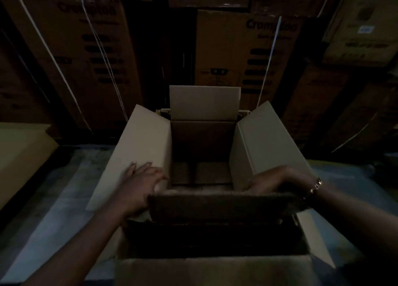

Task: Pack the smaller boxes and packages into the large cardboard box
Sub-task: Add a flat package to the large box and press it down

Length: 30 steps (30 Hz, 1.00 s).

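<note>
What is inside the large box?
At its far end, only bare floor. A dark carton, between left hand and right hand, covers the near part; beneath is hidden.

Far stacked cartons carry the only legible print. "Crompton" in dark letters on the far-right carton; the same word, dimmer and partly cut, on the far-left carton. Smaller lines beneath both names too blurred to read.
</note>
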Each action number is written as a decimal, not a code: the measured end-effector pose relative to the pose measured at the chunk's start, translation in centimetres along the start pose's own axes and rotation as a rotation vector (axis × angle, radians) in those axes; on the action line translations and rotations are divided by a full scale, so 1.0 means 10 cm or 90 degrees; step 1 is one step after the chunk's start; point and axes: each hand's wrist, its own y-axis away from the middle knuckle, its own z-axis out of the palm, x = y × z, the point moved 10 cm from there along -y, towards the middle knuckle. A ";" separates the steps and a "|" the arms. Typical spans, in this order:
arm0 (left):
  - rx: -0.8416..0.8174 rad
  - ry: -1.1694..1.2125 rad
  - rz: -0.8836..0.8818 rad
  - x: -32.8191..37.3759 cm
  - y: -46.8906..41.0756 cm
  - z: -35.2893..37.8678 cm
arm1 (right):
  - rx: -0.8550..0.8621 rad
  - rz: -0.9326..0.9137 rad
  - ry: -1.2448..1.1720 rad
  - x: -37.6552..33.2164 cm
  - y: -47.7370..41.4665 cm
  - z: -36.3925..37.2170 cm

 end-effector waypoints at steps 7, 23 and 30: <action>-0.125 0.011 0.002 0.53 0.54 0.33 | 0.224 0.016 0.198 0.04 0.25 0.86; 0.158 -0.135 -0.169 0.34 0.91 0.15 | 0.687 0.082 0.277 0.31 0.63 0.58; 0.210 -0.065 -0.324 0.03 1.15 -0.02 | 0.826 0.286 0.176 1.02 1.25 0.20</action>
